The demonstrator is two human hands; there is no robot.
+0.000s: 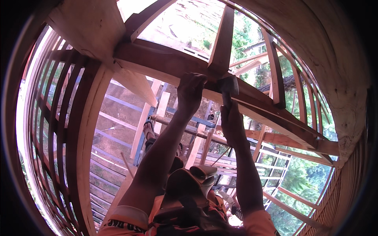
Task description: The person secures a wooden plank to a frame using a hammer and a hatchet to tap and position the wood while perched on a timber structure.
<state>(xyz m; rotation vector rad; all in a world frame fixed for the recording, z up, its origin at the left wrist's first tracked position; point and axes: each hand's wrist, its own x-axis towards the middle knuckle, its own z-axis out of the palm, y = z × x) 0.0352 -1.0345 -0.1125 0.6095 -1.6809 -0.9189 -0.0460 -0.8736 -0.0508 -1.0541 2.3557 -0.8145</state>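
Observation:
My left hand [191,89] is raised against a dark wooden beam [157,59], its fingers pinched together at the beam's face. Whatever those fingers hold, if anything, is too small or hidden to make out. Just to the right, my right hand [232,120] is wrapped round the handle of a hatchet [229,85]. The hatchet's broad, flat head stands upright in front of the beam, close to my left fingertips. Above it, an upright timber [222,39] meets the beam at a joint.
A thick pale post [86,27] and slatted framing [59,98] stand on the left. A heavy rounded timber [334,51] curves along the right. Far below, a sandalled foot [149,129] rests by a round pole [173,121] among boards. A brown pouch [187,187] hangs at my front.

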